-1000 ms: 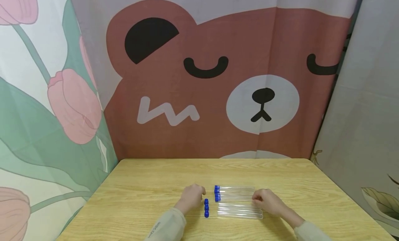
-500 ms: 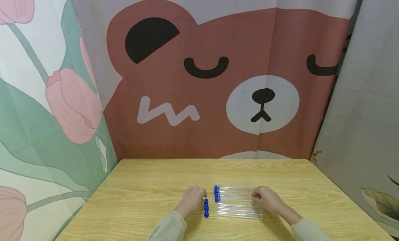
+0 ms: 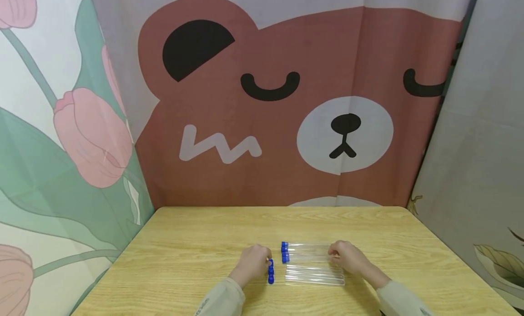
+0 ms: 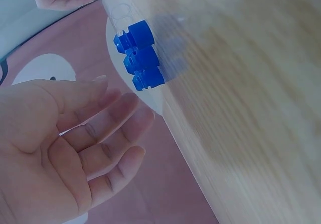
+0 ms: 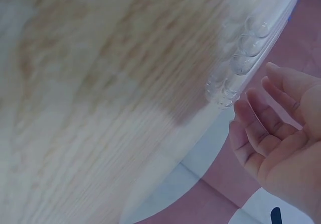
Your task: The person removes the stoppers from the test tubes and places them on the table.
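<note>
Hanging empty, half-open, are my left hand (image 3: 252,260), beside stubby blue caps (image 4: 144,58), and right hand (image 3: 348,259), partly hiding clear blue-capped tubes (image 3: 309,251).

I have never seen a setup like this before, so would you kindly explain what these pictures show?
There is no robot here, only a person's bare left hand and right hand. The wide picture comes from a camera worn on the head, looking forward and down; the smaller ones come from a camera on each wrist, watching that hand. On the wooden table lie clear blue-capped tubes, uncapped tubes nearer the person, and a short row of three loose blue caps. The left hand is beside the loose caps, the right near the tubes' capless ends; neither visibly holds anything.
</note>
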{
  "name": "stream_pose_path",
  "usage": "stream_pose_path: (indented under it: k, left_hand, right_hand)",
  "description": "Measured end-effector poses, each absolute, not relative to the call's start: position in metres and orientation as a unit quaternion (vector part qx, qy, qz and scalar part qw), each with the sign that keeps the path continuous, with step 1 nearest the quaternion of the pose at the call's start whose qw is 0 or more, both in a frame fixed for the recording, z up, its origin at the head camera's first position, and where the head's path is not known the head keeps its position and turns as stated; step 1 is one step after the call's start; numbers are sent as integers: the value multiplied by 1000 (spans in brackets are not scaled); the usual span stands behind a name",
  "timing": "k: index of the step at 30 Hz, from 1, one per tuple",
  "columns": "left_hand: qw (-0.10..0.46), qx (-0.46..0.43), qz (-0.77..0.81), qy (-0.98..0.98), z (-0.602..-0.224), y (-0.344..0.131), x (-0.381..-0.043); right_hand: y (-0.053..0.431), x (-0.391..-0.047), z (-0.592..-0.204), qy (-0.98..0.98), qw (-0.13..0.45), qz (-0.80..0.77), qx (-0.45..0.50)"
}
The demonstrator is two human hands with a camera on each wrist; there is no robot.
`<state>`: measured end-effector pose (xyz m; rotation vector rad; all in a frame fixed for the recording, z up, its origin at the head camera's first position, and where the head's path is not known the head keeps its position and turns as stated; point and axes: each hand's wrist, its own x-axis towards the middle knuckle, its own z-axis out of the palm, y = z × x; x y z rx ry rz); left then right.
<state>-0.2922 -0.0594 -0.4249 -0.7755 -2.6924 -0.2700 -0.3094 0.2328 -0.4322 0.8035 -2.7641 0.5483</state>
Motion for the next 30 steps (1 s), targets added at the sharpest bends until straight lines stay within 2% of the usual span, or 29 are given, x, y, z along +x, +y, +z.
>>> stream_pose_path:
  k: [30]
  left_hand:
    - [142,-260,-104,-950,-422,-57,-288]
  right_hand:
    - [237,-311,-437,-948,107,163,252]
